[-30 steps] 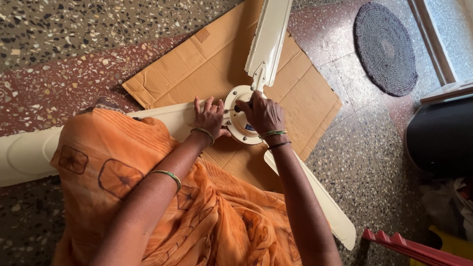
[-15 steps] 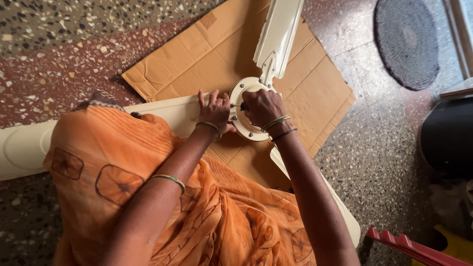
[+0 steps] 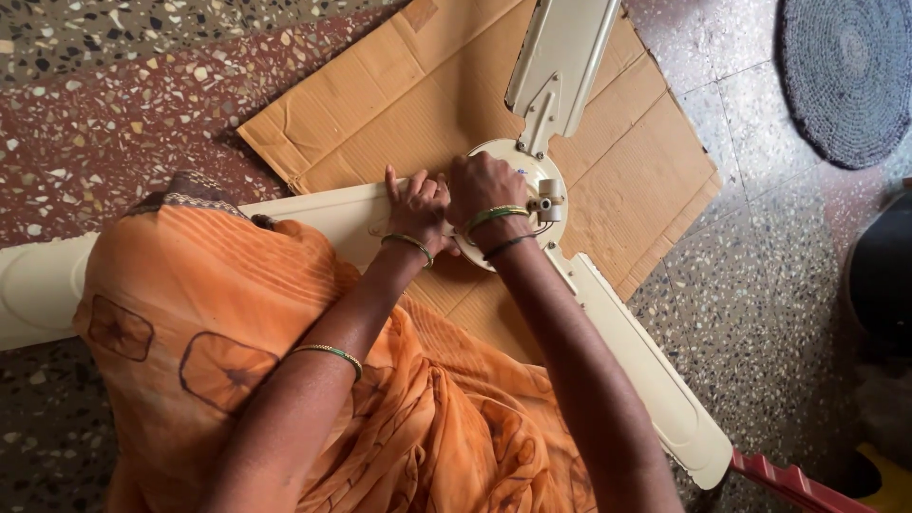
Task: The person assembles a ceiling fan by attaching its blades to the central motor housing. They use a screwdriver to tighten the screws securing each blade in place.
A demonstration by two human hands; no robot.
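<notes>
A cream ceiling fan lies on flattened brown cardboard on the floor. Its round motor hub sits at the middle, with one blade pointing away, one blade running toward the lower right and one blade going left under orange cloth. My left hand rests flat with fingers spread on the left blade's root beside the hub. My right hand is curled over the hub's left side; what its fingers grip is hidden. A short stem sticks up from the hub.
Orange patterned cloth covers my lap and part of the left blade. A round dark woven mat lies at the upper right. A red object's edge and a dark object sit at the right. Speckled terrazzo floor surrounds the cardboard.
The view has shifted so the fan sits lower and further right in frame. Both hands stay on the hub area, the right hand now curled more tightly over the hub.
</notes>
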